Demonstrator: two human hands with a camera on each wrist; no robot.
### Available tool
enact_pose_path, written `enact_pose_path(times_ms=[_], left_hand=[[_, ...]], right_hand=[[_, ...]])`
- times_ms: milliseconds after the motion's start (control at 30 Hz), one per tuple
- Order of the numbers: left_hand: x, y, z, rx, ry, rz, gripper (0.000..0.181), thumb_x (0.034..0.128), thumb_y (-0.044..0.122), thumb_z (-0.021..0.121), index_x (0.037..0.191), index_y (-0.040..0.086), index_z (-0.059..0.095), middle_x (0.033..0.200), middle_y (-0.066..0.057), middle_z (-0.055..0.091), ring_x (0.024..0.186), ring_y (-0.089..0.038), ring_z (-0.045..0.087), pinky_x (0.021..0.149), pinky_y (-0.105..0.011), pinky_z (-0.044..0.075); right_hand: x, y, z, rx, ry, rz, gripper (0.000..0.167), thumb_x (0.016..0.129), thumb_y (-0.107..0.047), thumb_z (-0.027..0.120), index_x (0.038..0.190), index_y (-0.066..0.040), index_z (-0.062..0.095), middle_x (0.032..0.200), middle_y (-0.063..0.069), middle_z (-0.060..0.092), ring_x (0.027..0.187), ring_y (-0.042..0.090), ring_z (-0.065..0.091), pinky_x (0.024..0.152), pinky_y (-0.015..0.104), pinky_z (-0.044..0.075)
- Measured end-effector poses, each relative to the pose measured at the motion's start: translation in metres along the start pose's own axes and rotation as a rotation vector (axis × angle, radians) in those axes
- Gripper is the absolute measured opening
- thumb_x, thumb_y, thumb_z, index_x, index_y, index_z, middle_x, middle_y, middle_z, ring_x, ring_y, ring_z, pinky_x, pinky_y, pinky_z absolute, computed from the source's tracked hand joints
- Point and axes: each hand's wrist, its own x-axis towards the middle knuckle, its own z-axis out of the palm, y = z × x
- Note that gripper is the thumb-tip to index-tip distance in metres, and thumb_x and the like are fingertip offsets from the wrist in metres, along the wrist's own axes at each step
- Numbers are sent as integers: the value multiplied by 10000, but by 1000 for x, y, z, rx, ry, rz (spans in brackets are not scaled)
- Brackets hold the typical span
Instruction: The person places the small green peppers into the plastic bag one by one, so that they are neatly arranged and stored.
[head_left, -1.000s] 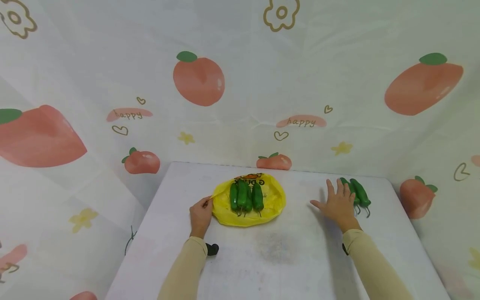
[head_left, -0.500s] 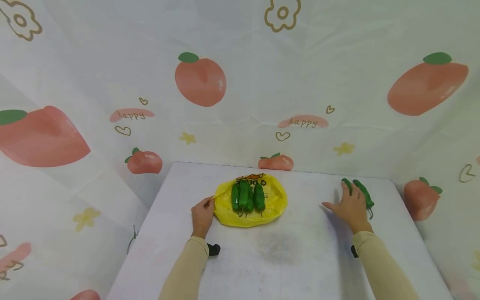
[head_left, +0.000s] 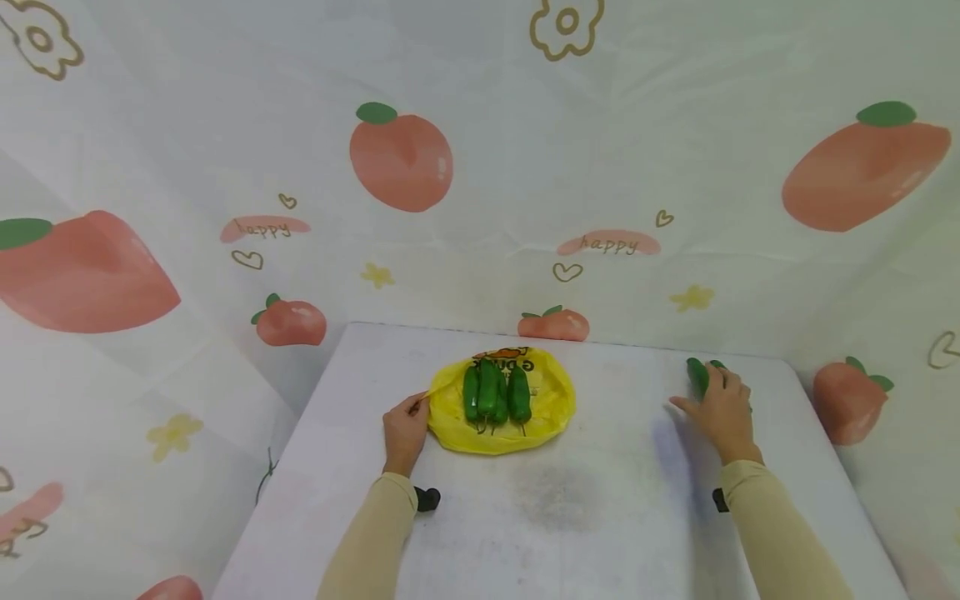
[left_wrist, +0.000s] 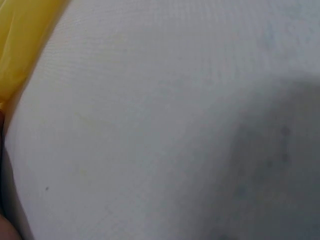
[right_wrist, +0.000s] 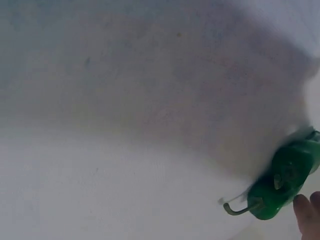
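A yellow plastic bag with dark printing lies flat on the table, and several green peppers rest side by side on it. My left hand pinches the bag's left edge; the left wrist view catches only a strip of the yellow bag. Over at the right, my right hand reaches over two green peppers, its thumb held out to the left. One pepper shows beyond the thumb, while the other is mostly hidden. In the right wrist view, fingertips lie against the side of a pepper.
The white table ends at a patterned cloth backdrop behind and at both sides. Black wrist-worn pieces show at each cuff. A thin dark cord hangs by the table's left edge.
My right hand has moved right, from beside the two peppers to over them, and its spread fingers have drawn together somewhat. The left hand keeps its pinch on the bag.
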Motion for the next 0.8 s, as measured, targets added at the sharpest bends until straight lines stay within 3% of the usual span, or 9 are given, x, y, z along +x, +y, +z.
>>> enact_pose_path(times_ms=[400,633,800], left_hand=[[1,3,1,-6,1,29,239,989,273,665,1101,114,804,944,-61,795,786,-150,666,704,-173,521],[2,4,0,-6,-1,20,240,991,278,662,1109,124,803,944,-57,792,782,-150,653,703,-183,517],[-1,2,-1,15,4,5,234,990,275,661,1105,130,805,935,-44,789,776,-142,643,703,-181,512]], right_hand=[[7,7,-2,92,-78,186,793,999,-308,648,1541,112,252,1433,502,295,1251,676,312,938,762,374],[9,0,5,48,-16,182,656,998,-247,646,1448,148,378,1387,500,365,1205,690,372,975,750,360],[9,-5,7,52,-61,175,614,1009,-201,606,1438,167,366,1384,511,339,1209,698,354,1004,735,341]])
